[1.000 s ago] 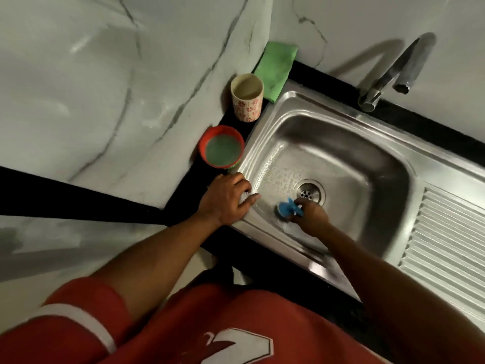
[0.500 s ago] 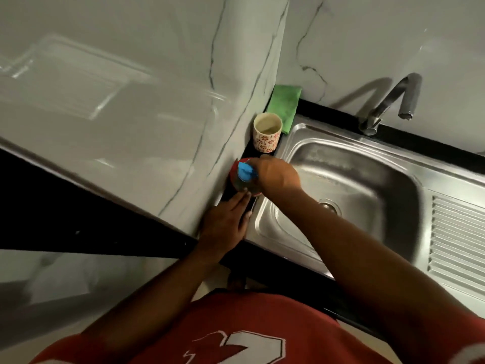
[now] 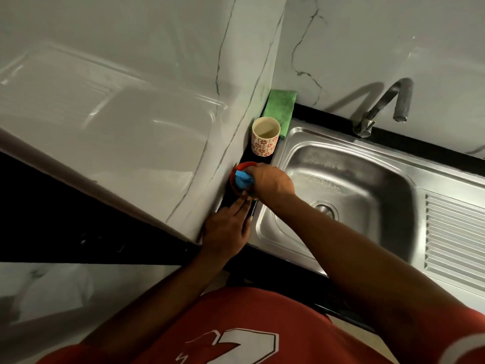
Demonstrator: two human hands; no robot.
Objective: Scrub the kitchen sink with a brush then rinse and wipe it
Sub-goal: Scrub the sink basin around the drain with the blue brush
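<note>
My right hand grips the blue brush, dipping it in the red bowl at the sink's nine o'clock, likely to reload soap. Left hand lies flat, fingers straight, at the bowl's six, probably steadying it.

The right hand, arm reaching across, grips the brush just beyond the fingertips of the flat, straight-fingered left hand.
</note>
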